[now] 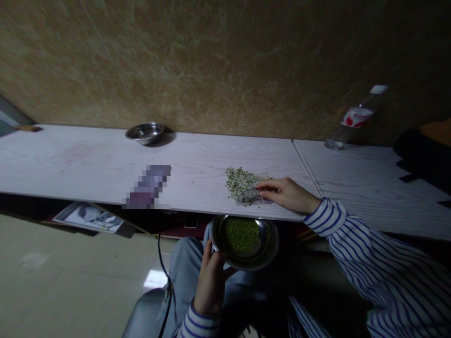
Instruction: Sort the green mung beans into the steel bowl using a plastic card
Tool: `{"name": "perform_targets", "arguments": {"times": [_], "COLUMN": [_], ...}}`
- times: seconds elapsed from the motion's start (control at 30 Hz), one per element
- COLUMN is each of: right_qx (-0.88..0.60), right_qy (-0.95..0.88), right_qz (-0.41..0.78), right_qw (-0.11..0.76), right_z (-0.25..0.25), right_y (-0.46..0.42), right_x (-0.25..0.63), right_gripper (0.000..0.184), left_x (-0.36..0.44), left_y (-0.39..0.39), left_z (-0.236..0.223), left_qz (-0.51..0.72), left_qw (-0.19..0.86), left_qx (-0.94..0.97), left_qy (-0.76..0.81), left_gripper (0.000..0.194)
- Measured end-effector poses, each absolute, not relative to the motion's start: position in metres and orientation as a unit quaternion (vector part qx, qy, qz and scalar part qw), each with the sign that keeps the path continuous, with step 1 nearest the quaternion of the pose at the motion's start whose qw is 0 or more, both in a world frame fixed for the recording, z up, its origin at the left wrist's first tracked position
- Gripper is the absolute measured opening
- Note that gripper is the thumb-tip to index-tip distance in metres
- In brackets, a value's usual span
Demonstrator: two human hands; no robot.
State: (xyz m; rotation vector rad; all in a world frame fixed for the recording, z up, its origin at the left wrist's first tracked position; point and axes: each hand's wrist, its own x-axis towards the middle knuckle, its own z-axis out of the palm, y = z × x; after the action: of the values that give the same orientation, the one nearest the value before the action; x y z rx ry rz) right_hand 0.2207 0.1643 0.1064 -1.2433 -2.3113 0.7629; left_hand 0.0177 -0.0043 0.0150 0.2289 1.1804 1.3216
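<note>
My left hand (213,272) grips the near left rim of a steel bowl (269,244), held just below the table's front edge. Green mung beans (241,234) lie in its bottom, mostly to the left. On the tabletop above the bowl, my right hand (287,193) pinches a small grey, speckled, flattish piece (247,195) between thumb and fingers; its exact kind is unclear. The piece rests among loose mung beans (239,177) scattered on the white wood, close to the edge.
A second steel bowl (145,136) stands by the wall, left of the beans. A blurred flat purple object (148,185) lies near the front edge. A clear plastic bottle (352,119) stands at right, beside dark fabric (426,155). A black cable (165,267) hangs below the table.
</note>
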Motion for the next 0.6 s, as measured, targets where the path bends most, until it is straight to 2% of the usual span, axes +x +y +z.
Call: {"name": "perform_targets", "arguments": {"times": [0.4, 0.6], "right_qx": [-0.438, -0.428], "right_qy": [-0.828, -0.816], "right_qz": [0.279, 0.313], "right_qw": [0.212, 0.231], "right_z": [0.102, 0.094], "right_y": [0.165, 0.165], "right_x": [0.221, 0.223], "right_gripper": [0.027, 0.028], "left_x": [0.017, 0.018], "left_y": [-0.004, -0.003], "left_z": [0.011, 0.012], "left_qz": [0.577, 0.582], "left_qw": [0.629, 0.632], "left_qx": [0.09, 0.097], "left_qy": [0.513, 0.502], "left_gripper": [0.069, 0.056]}}
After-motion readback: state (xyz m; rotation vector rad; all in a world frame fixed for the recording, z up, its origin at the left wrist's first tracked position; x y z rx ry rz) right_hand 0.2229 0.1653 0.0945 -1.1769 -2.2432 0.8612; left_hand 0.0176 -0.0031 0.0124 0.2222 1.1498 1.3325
